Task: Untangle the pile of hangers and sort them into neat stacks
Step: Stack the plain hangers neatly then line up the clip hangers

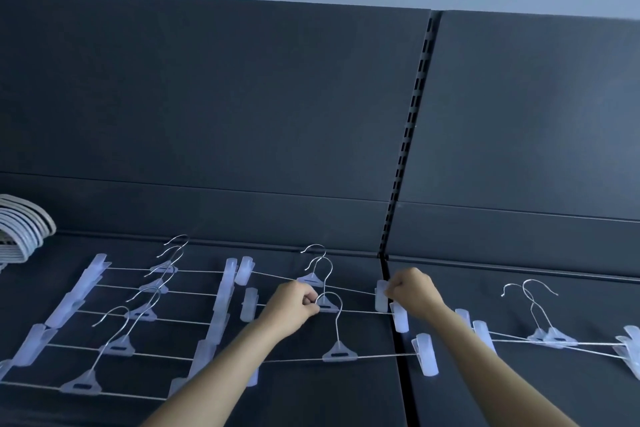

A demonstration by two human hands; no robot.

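3 clip hangers (pixel 339 352) are lying mid-shelf on the dark shelf (pixel 311 399). The second hanger (pixel 363 311) is being gripped at its hub by the curled fingers (pixel 310 300) of the left hand (pixel 294 305). A clip (pixel 382 298) at the right end is being pinched by the right hand (pixel 414 291). 5 more hangers (pixel 117 347) are lying in a row at left, and 2 crossed hangers (pixel 554 336) at right.

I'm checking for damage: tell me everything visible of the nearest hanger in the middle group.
The hanger lies flat on the dark shelf, hook pointing away. It has a metal wire hook, a translucent plastic triangular hub with a dark slot, and a wire bar. A translucent clip sits at its right end, past the shelf seam; the left forearm covers the left end. The hook's tip ends by the left hand, over the next hanger; contact is unclear.
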